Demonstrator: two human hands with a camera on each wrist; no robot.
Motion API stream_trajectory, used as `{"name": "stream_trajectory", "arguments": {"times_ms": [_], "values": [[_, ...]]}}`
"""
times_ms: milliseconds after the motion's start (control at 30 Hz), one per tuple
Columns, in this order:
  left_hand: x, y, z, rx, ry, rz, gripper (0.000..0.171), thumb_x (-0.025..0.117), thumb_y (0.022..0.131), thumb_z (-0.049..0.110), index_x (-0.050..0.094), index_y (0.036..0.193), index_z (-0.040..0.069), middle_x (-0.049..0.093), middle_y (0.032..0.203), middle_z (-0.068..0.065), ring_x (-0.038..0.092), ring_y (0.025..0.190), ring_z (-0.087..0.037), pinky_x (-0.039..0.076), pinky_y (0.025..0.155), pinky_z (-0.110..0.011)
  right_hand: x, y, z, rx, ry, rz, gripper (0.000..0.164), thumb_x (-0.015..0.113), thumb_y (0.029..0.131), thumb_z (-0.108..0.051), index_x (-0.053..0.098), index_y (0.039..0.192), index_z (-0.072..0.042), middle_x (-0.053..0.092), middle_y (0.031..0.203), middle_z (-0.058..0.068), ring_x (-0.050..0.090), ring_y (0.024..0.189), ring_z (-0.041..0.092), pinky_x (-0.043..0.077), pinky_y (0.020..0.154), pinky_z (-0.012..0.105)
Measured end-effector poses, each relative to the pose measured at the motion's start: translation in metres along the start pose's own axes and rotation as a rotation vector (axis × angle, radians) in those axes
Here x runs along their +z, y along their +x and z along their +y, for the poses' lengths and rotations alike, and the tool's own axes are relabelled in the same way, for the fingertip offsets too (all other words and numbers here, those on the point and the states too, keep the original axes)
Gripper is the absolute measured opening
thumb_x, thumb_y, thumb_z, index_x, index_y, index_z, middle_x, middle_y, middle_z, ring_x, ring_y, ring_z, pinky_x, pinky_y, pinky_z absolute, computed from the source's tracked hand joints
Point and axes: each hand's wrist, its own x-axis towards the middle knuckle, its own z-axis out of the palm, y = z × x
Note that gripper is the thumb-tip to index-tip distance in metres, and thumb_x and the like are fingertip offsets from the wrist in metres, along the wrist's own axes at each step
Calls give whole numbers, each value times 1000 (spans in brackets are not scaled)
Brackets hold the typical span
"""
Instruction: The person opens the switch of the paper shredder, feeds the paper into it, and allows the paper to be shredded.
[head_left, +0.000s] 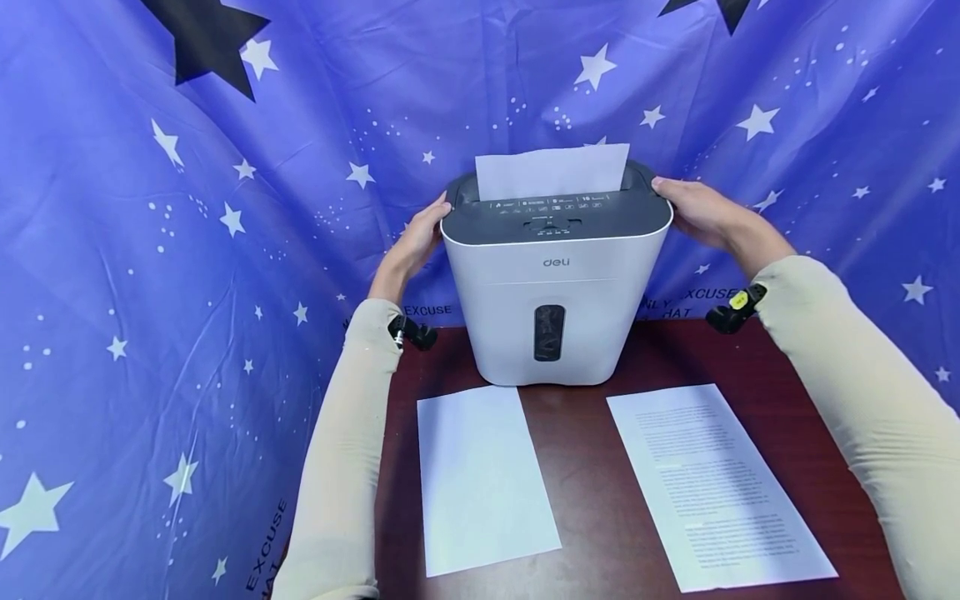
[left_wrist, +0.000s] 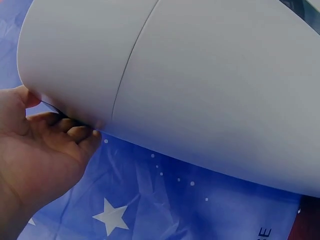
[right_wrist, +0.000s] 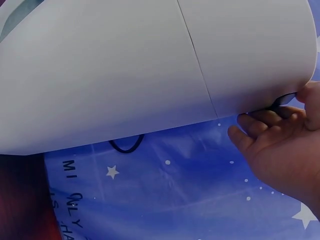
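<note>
A white paper shredder (head_left: 555, 308) with a dark grey top and a small front window stands upright on the table. A white sheet of paper (head_left: 551, 171) sticks up out of its slot. My left hand (head_left: 417, 239) grips the shredder's upper left side, thumb at the top rim; in the left wrist view its fingers (left_wrist: 80, 134) curl against the back edge. At the upper right side my right hand (head_left: 697, 212) holds on the same way, and the right wrist view shows its fingers (right_wrist: 255, 125) bent at the rear edge.
On the dark red table (head_left: 577, 467) lie a blank sheet (head_left: 483, 483) at the left and a printed sheet (head_left: 720, 492) at the right, both in front of the shredder. A blue star-patterned curtain (head_left: 225, 333) hangs behind and to the sides. A black cord loop (right_wrist: 127, 149) shows behind the shredder.
</note>
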Motion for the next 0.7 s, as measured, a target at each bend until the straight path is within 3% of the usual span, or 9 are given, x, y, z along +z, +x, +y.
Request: {"name": "stream_trajectory", "arguments": {"times_ms": [167,300,400,533,700], "values": [[-1,0,-1,16,19,13,54,29,112,20,17,163,12,16,172,-4,19,158,-19,19,130,-32,0,1,2,-23,47,17,73,33,109,-47,11,163,-2,34,160,-4,14,158,12,16,129,26],[-2,0,-2,24,28,17,53,30,112,19,18,163,12,18,171,-5,23,157,-20,21,129,-33,0,1,4,-38,71,26,73,37,109,-45,15,162,0,53,132,-20,30,149,3,19,128,26],[-2,-1,-2,22,45,18,53,30,112,20,19,163,13,18,171,-4,22,157,-20,21,129,-32,-1,1,5,-50,87,23,73,38,109,-44,15,161,2,58,115,-28,45,132,-8,20,128,26],[-2,-1,-2,32,55,11,53,30,112,19,18,163,13,16,172,-3,18,158,-19,19,130,-32,0,1,4,-61,106,23,72,39,109,-41,14,161,3,62,107,-30,55,109,-17,20,128,26],[-2,1,-2,41,57,10,53,29,112,19,17,163,12,14,172,-3,17,158,-20,18,130,-32,0,0,3,-62,109,28,72,39,109,-41,14,161,3,62,108,-30,56,106,-17,20,128,26]]}}
